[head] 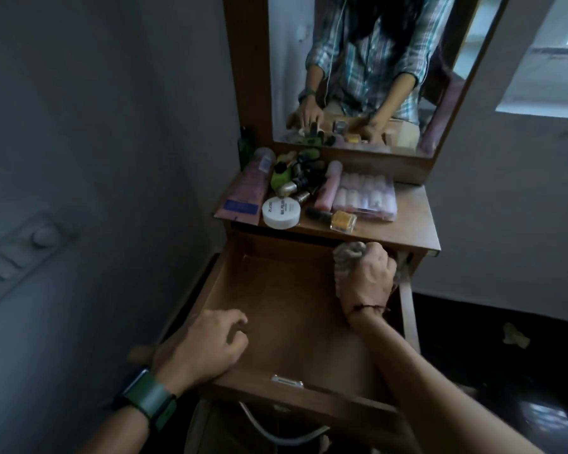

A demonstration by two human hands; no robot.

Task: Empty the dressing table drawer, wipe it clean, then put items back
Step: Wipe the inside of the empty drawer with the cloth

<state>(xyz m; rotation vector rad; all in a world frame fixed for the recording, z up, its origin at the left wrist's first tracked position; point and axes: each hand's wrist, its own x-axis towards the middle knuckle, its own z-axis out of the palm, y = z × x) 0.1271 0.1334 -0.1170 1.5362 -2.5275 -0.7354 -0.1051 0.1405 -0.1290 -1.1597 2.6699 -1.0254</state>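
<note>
The wooden drawer (276, 296) of the dressing table is pulled out and its inside is bare. My right hand (364, 280) grips a bunched grey cloth (348, 252) at the drawer's far right corner. On the drawer's near left corner rests my left hand (204, 345), its fingers curled over the rim. On the tabletop (410, 224) lie the drawer's items: a pink tube (248, 191), a white round jar (281, 211), a green bottle (281, 176), several small bottles, a clear pack of pink rolls (364, 194) and a small yellow box (343, 221).
A mirror (368, 67) stands behind the tabletop and reflects me. A switch panel (23, 250) is on the left wall. The dark floor at the right has a scrap of paper (515, 335). A white cable (276, 434) hangs below the drawer.
</note>
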